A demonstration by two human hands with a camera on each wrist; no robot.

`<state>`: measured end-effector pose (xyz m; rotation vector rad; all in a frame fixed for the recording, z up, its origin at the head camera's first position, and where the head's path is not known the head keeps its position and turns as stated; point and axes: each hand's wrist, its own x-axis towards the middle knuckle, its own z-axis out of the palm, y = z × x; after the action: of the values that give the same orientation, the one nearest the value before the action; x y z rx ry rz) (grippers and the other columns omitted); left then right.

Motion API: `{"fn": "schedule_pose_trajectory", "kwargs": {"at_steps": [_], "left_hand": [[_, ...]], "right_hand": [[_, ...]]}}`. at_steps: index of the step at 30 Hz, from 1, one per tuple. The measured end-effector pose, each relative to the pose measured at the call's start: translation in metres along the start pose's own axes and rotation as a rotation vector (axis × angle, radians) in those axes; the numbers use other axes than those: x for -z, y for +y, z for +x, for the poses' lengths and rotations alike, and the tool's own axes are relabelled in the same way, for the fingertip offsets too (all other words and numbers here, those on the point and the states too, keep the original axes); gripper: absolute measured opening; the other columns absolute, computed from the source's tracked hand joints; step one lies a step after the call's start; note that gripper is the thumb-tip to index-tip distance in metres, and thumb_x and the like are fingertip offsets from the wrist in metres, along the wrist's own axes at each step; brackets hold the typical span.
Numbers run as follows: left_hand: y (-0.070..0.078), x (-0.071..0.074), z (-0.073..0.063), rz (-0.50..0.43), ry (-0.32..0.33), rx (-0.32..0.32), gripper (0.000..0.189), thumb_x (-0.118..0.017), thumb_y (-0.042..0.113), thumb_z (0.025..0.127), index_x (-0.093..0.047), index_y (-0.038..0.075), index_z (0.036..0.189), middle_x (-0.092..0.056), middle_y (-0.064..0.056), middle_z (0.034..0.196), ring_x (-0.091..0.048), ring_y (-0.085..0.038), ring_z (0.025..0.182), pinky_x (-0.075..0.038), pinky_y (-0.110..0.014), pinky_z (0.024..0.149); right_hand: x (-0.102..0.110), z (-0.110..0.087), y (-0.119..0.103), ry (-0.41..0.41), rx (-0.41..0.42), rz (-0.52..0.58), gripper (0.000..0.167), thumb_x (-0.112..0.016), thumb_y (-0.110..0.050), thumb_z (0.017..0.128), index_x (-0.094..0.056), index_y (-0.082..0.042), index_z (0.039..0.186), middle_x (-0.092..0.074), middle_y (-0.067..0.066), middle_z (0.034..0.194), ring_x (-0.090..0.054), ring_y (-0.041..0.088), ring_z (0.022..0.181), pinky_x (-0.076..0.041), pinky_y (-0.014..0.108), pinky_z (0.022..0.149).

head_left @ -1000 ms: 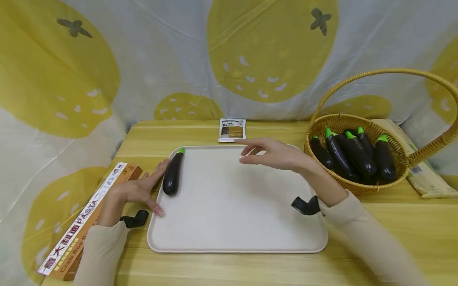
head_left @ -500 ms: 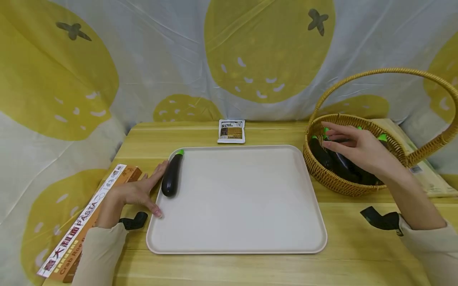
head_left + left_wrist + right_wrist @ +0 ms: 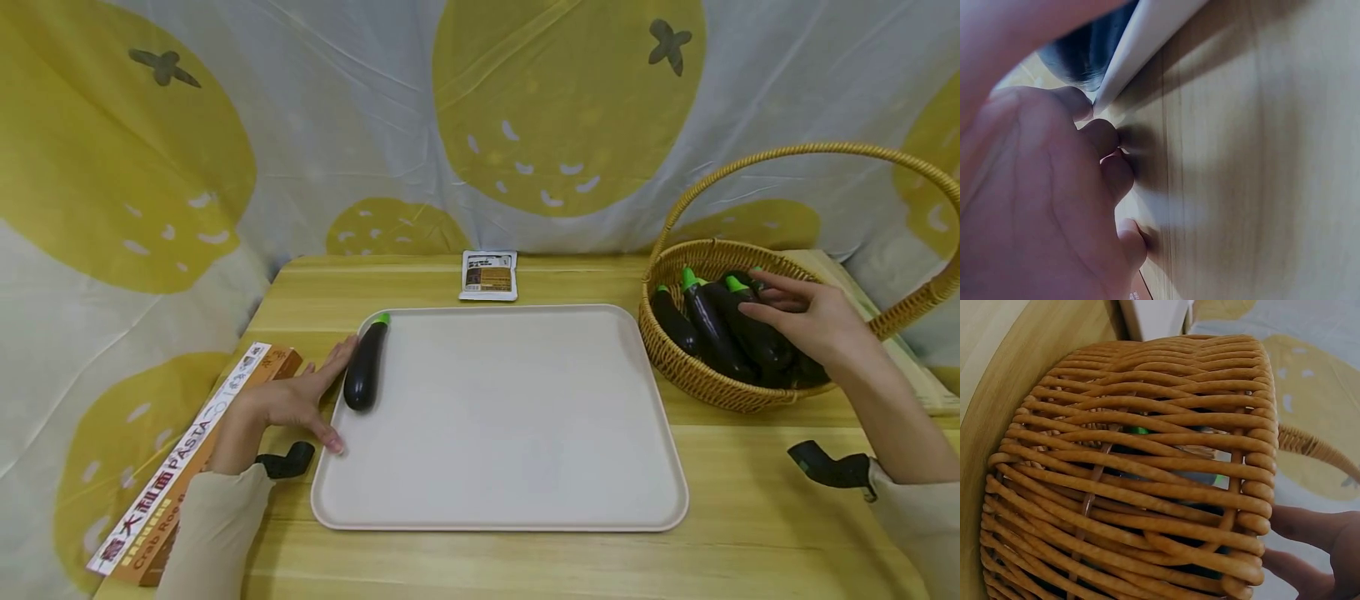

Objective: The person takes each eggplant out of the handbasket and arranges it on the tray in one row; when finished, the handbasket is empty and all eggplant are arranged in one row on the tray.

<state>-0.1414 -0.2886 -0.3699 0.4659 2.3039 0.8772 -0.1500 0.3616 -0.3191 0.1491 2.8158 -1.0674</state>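
Observation:
In the head view, my left hand (image 3: 303,402) lies at the left edge of the white tray (image 3: 510,425), fingers spread and the thumb on the rim. One dark eggplant (image 3: 363,371) with a green stem lies along the tray's left side, just beside those fingers. My right hand (image 3: 821,321) is over the wicker basket (image 3: 720,387), its thumb and fingers apart above several eggplants (image 3: 708,325). Its fingertips overlap a green stem at the back. The right wrist view shows the basket's woven side (image 3: 1129,475) with the fingers (image 3: 1310,528) beyond its rim.
A pasta box (image 3: 187,467) lies slanted under and beside my left forearm. Behind the tray is a small packet (image 3: 489,276). The basket's tall handle (image 3: 810,148) arches over it, and a pale flat package (image 3: 926,379) lies behind its right side. A patterned cloth hangs at the back.
My right hand has moved right from above the tray to over the basket, then farther right within it. The left hand and the eggplant on the tray stay in place.

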Motion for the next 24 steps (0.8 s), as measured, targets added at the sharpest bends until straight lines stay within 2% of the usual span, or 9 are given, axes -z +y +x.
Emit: {"fn": "schedule_pose_trajectory", "kwargs": {"at_steps": [3,6,10,12,15,19,20,22,24], "left_hand": [[0.000,0.000,0.000,-0.008,-0.001,0.000,0.160,-0.100,0.026,0.060,0.020,0.008,0.163,0.026,-0.028,0.167,0.023,-0.051,0.154,0.018,-0.075,0.118],[0.000,0.000,0.000,-0.009,-0.002,-0.004,0.160,-0.100,0.026,0.060,0.021,0.008,0.163,0.027,-0.029,0.167,0.023,-0.052,0.154,0.018,-0.075,0.118],[0.000,0.000,0.001,-0.008,-0.003,-0.008,0.159,-0.100,0.026,0.060,0.020,0.008,0.163,0.026,-0.029,0.167,0.023,-0.052,0.154,0.018,-0.075,0.118],[-0.001,-0.001,0.001,-0.008,-0.003,-0.001,0.160,-0.100,0.026,0.060,0.021,0.008,0.163,0.027,-0.028,0.167,0.023,-0.051,0.154,0.019,-0.074,0.118],[-0.001,-0.001,0.001,-0.013,-0.004,0.001,0.160,-0.100,0.026,0.060,0.021,0.009,0.163,0.026,-0.029,0.167,0.023,-0.052,0.154,0.019,-0.075,0.118],[0.000,-0.002,0.001,-0.013,-0.005,0.002,0.160,-0.100,0.025,0.060,0.021,0.009,0.163,0.026,-0.029,0.167,0.022,-0.053,0.153,0.018,-0.075,0.118],[-0.001,-0.001,0.001,-0.011,-0.004,0.003,0.160,-0.100,0.026,0.060,0.021,0.009,0.163,0.026,-0.029,0.167,0.022,-0.053,0.153,0.018,-0.076,0.118],[0.000,-0.001,0.001,-0.012,-0.006,0.004,0.160,-0.100,0.026,0.060,0.021,0.009,0.163,0.026,-0.029,0.167,0.022,-0.053,0.153,0.018,-0.075,0.118],[0.000,0.000,0.001,-0.017,-0.009,-0.003,0.159,-0.100,0.024,0.060,0.021,0.009,0.163,0.027,-0.030,0.166,0.022,-0.053,0.153,0.018,-0.076,0.117]], "right_hand": [[0.000,0.001,-0.001,-0.006,-0.002,-0.014,0.078,-0.055,-0.052,0.104,-0.028,-0.009,0.163,-0.042,0.035,0.152,-0.057,0.023,0.115,-0.047,0.062,0.095],[0.000,0.001,-0.003,-0.004,0.016,-0.063,0.075,-0.055,-0.048,0.105,-0.030,-0.005,0.162,-0.045,0.037,0.147,-0.049,0.052,0.126,-0.051,0.060,0.092],[-0.001,0.001,-0.004,-0.012,0.038,-0.154,0.072,-0.054,-0.043,0.106,-0.032,-0.001,0.160,-0.050,0.039,0.140,-0.054,0.055,0.121,-0.056,0.049,0.080],[-0.002,0.003,-0.005,-0.036,0.041,-0.177,0.072,-0.053,-0.043,0.107,-0.030,0.000,0.160,-0.048,0.040,0.141,-0.053,0.055,0.122,-0.056,0.052,0.082],[-0.003,0.005,-0.005,-0.075,0.047,-0.203,0.072,-0.052,-0.042,0.108,-0.027,0.000,0.161,-0.045,0.042,0.142,-0.051,0.058,0.124,-0.049,0.066,0.091],[-0.008,0.008,-0.006,-0.070,0.069,-0.266,0.069,-0.053,-0.039,0.108,-0.030,0.002,0.159,-0.048,0.044,0.139,-0.053,0.059,0.122,-0.048,0.068,0.093],[-0.010,0.008,-0.007,-0.059,0.079,-0.282,0.068,-0.054,-0.036,0.108,-0.032,0.004,0.157,-0.050,0.044,0.138,-0.057,0.057,0.116,-0.051,0.065,0.089],[-0.013,0.009,-0.007,-0.047,0.101,-0.306,0.065,-0.057,-0.031,0.107,-0.036,0.007,0.155,-0.053,0.044,0.133,-0.065,0.050,0.089,-0.054,0.053,0.075],[-0.017,0.009,-0.009,-0.031,0.122,-0.315,0.062,-0.060,-0.026,0.105,-0.040,0.009,0.152,-0.056,0.045,0.128,-0.060,0.035,0.063,-0.049,0.041,0.061]]}}
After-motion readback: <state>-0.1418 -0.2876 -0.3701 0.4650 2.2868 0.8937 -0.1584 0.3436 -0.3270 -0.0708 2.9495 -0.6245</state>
